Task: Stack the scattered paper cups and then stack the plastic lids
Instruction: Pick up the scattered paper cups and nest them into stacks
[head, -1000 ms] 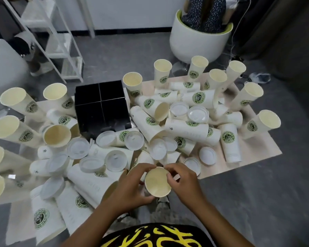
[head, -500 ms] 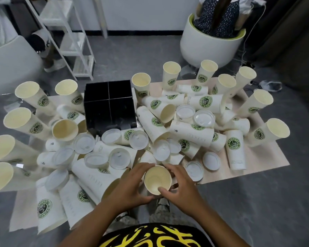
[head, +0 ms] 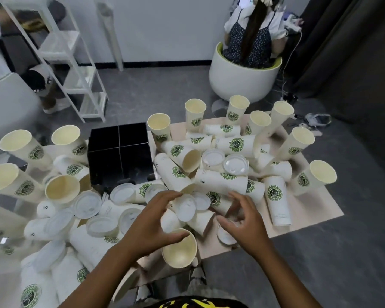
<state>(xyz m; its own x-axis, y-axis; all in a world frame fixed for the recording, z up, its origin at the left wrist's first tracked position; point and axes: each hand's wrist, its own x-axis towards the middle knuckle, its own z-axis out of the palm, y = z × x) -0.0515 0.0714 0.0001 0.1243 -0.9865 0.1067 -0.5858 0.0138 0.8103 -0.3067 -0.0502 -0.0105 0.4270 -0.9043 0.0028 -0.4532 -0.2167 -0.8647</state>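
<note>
White paper cups with green logos lie and stand all over the low board, mixed with translucent plastic lids such as one lid in the middle. My left hand grips one paper cup near the front edge, thumb across its rim, mouth facing me. My right hand hovers with fingers apart just right of it, above a lid and a lying cup, holding nothing. More upright cups ring the pile.
A black four-compartment box stands behind the pile at centre left. A person sits in a round white chair at the back right. A white shelf frame stands at the back left. Grey floor surrounds the board.
My right hand has let go of the cup and moved right and forward with fingers spread. The left hand keeps the cup, now tilted lower. The view has tilted up.
</note>
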